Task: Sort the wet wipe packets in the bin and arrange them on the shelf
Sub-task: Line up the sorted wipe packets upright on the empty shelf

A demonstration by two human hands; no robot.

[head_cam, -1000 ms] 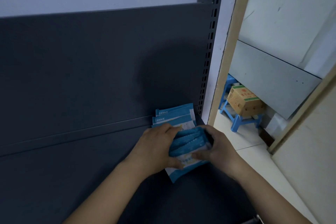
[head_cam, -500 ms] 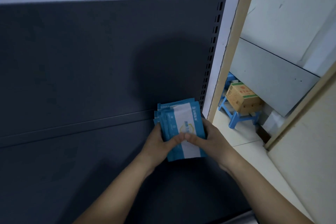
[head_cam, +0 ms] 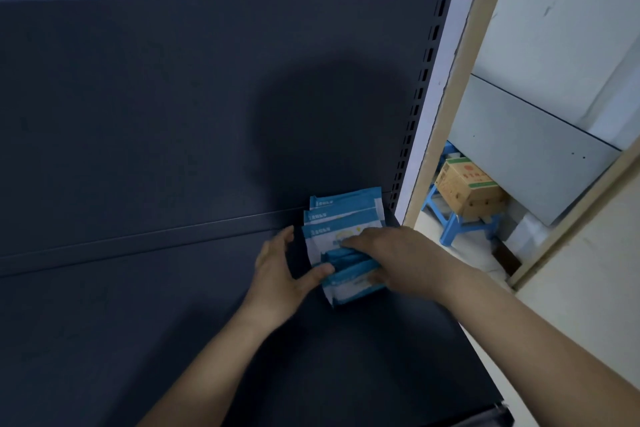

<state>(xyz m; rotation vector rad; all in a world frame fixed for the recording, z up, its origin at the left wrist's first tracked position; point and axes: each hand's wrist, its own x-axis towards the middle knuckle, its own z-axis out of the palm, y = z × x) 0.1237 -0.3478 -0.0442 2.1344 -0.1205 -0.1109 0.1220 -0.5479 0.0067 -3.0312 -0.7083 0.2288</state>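
A: Where are the packets (head_cam: 346,229) lying?
B: Overlapping on the shelf (head_cam: 173,305), at its 3 o'clock end, reaching the back panel (head_cam: 173,114).
A: And the hands?
B: The right hand (head_cam: 391,260) is gripping the nearest ones from 3 o'clock; the left hand (head_cam: 280,274) is lying spread at 9 o'clock, thumb touching them.

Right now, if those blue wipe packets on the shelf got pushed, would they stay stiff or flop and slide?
Probably floppy: the wet wipe packets under the right hand bend and fan unevenly. Likely slippery too, since their smooth-looking wrappers overlap on the smooth shelf. They lie flat, so rolling seems unlikely.
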